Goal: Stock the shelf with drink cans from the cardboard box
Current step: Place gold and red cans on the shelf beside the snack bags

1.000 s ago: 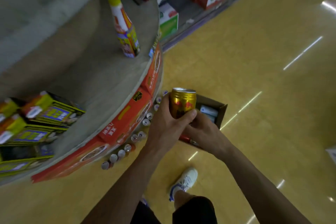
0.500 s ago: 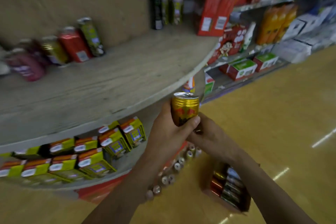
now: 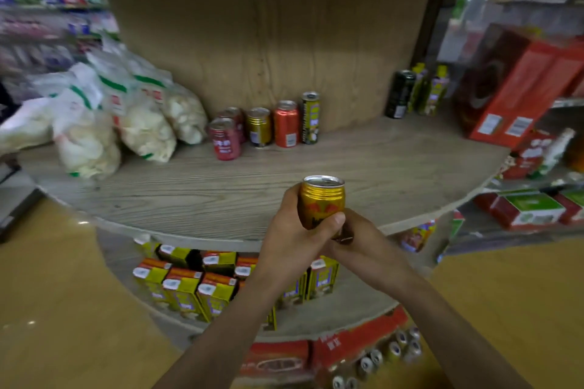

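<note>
Over shelf (image 3: pixel 189 199) front, L hand (image 3: pixel 294 230) grips gold can (image 3: pixel 322 202), R hand (image 3: pixel 366 249) holds base

You are working in dim, warm light coming from overhead. The gold can (image 3: pixel 322 202) is rendering sharpest, and its lid is catching a pale glint. The floor (image 3: pixel 47 278) is throwing back small bright spots at left. Motion blur is smearing the white bags (image 3: pixel 94 123) and the red boxes (image 3: pixel 512 88) toward the edges. The wide lens is bowing the shelf (image 3: pixel 221 196) rim into a curve. Shadow is lying under it, across the yellow cartons (image 3: pixel 186 290).
</note>
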{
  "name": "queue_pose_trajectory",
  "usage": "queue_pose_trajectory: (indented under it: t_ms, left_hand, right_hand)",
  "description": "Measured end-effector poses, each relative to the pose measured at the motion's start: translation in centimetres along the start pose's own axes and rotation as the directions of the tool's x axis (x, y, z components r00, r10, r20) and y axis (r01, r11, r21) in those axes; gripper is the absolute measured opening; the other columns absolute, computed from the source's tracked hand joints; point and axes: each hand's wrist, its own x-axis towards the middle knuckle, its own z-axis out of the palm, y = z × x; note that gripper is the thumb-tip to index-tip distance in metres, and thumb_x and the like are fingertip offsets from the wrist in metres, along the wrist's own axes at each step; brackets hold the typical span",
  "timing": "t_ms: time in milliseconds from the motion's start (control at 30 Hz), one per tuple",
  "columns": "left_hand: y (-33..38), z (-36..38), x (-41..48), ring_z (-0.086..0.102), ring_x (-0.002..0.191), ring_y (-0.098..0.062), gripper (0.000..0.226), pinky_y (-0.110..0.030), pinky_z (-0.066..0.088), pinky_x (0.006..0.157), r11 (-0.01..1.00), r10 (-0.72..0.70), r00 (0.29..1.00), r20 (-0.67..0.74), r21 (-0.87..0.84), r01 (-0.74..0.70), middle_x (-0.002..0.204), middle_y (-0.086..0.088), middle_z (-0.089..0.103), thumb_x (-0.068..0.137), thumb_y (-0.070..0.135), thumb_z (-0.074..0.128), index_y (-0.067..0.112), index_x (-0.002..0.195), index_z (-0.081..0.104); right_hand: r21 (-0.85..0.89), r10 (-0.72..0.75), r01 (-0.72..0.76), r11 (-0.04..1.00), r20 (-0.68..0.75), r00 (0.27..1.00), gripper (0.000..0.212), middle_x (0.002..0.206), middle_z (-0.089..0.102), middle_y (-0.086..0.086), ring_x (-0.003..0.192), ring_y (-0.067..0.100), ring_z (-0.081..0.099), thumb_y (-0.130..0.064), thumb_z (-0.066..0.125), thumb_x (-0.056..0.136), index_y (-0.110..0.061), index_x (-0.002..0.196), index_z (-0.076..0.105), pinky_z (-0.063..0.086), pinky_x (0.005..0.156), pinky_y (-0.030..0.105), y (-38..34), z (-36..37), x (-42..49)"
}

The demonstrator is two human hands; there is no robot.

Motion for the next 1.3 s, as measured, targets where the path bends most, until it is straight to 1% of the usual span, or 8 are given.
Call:
queue_pose_trajectory:
  t_ms: [167,367,500,700,900,1033,1167,1300]
  left_hand:
    - [-1.1,-2.4,2.0,0.062,0.105,0.011,0.058,-0.009,0.048,0.086,0.999,-0.04,0.993,-0.109,-0.007,0.04,0.115,0.021,0.068,0.086,0.041,0.078,0.033,0.137,0.051]
    - [-2.9,-3.6,5.5,0.063,0.109,0.0,0.058,-0.026,0.053,0.095,0.994,-0.104,0.975,-0.194,0.014,0.108,0.119,0.013,0.067,0.086,0.042,0.077,0.027,0.136,0.051]
    - [-4.2,-3.5,7.8,0.061,0.109,0.007,0.053,-0.012,0.049,0.087,0.99,-0.139,0.976,-0.17,-0.002,0.141,0.12,0.016,0.066,0.088,0.041,0.075,0.033,0.134,0.05]
    - [-5.6,-4.0,10.0,0.059,0.111,0.011,0.051,-0.014,0.048,0.091,0.99,-0.143,0.971,-0.189,-0.012,0.143,0.12,0.021,0.065,0.09,0.038,0.073,0.033,0.136,0.051]
    - [-6.7,-5.5,13.6,0.057,0.119,0.004,0.057,-0.024,0.047,0.102,0.992,-0.108,0.98,-0.167,0.05,0.118,0.127,0.017,0.064,0.089,0.037,0.075,0.03,0.14,0.048]
    - [-7.5,-7.0,15.7,0.057,0.122,-0.002,0.064,-0.022,0.046,0.101,0.993,-0.072,0.991,-0.11,0.083,0.082,0.13,0.014,0.062,0.089,0.033,0.077,0.027,0.144,0.044]
    - [-9.0,-9.1,17.0,0.059,0.121,-0.002,0.066,-0.033,0.049,0.106,0.995,-0.05,0.997,-0.063,0.083,0.056,0.128,0.015,0.063,0.087,0.036,0.078,0.03,0.142,0.044]
    - [-9.8,-10.4,17.6,0.06,0.118,-0.001,0.064,-0.036,0.051,0.105,0.997,-0.052,0.999,-0.003,0.054,0.053,0.126,0.016,0.064,0.085,0.034,0.08,0.033,0.14,0.046]
  right_hand:
    - [0.04,-0.072,0.068,0.997,0.1,0.992,0.06,0.11,0.072,-0.014,0.102,0.006,0.069,-0.06,0.077,0.065,-0.037,0.119,0.061,0.056,0.091,0.046,-1.4,2.1,4.2]
    - [-0.057,-0.092,0.1,0.993,0.139,0.986,0.071,0.102,0.071,-0.011,0.094,0.006,0.067,-0.069,0.069,0.057,-0.03,0.115,0.058,0.056,0.083,0.035,-0.8,3.0,9.3]
    - [-0.18,-0.113,0.14,0.974,0.153,0.982,0.071,0.106,0.067,-0.012,0.101,0.011,0.063,-0.074,0.071,0.06,-0.033,0.116,0.056,0.056,0.083,0.038,0.6,3.3,12.8]
    - [-0.248,-0.144,0.173,0.953,0.132,0.981,0.069,0.106,0.066,-0.009,0.099,0.014,0.061,-0.072,0.072,0.061,-0.032,0.116,0.059,0.055,0.083,0.038,1.2,4.1,16.2]
    - [-0.195,-0.125,0.148,0.97,0.124,0.984,0.049,0.108,0.068,-0.005,0.097,0.013,0.064,-0.041,0.083,0.072,-0.026,0.114,0.062,0.053,0.081,0.033,-0.4,4.6,18.9]
    - [-0.248,-0.102,0.138,0.959,0.151,0.983,0.061,0.113,0.068,-0.007,0.103,0.011,0.066,-0.053,0.077,0.065,-0.035,0.121,0.059,0.056,0.089,0.037,0.0,5.2,21.2]
    - [-0.349,-0.074,0.123,0.929,0.151,0.986,0.039,0.114,0.07,0.0,0.106,0.016,0.066,-0.007,0.066,0.08,-0.025,0.115,0.065,0.054,0.095,0.038,-1.0,4.5,22.9]
    - [-0.413,-0.137,0.132,0.901,0.02,0.99,0.039,0.119,0.071,0.0,0.11,0.018,0.065,-0.004,0.062,0.09,-0.019,0.126,0.066,0.052,0.097,0.035,-3.3,3.7,25.4]
